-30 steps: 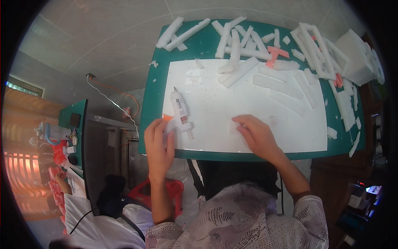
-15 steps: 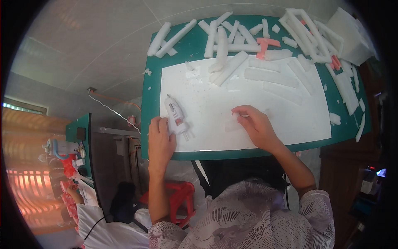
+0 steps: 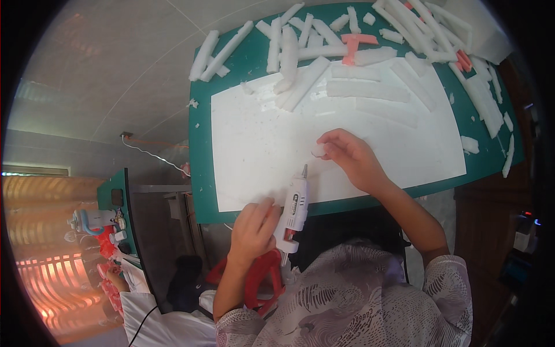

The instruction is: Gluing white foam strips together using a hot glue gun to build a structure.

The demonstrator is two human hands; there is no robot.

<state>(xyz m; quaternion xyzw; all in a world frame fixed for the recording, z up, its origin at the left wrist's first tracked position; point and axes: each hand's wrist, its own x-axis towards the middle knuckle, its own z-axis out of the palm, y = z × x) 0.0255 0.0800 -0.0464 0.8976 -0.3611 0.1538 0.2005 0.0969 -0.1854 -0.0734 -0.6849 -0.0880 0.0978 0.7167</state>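
Observation:
My left hand (image 3: pixel 253 228) is closed on a white glue gun (image 3: pixel 296 202), held above the near edge of the table. Its metal nozzle points up and away from me, a short way from my right hand (image 3: pixel 359 165). Between the thumb and fingertips of that right hand is a small white piece (image 3: pixel 318 152), perhaps foam; the fingers hide part of it. Both hands are over a white sheet (image 3: pixel 254 150) on the green tabletop (image 3: pixel 202 156).
Several white foam strips (image 3: pixel 367 91) lie across the far side, with pink pieces (image 3: pixel 351 49) among them. A large white block (image 3: pixel 480 29) stands far right. Below the table at left is a red stool (image 3: pixel 260 283). Another person's arm (image 3: pixel 117 279) shows at a second table, far left.
My left hand has taken hold of the glue gun, lifted it off the sheet and brought it right, nozzle toward my right hand. My right hand still pinches the small piece. The view has shifted slightly.

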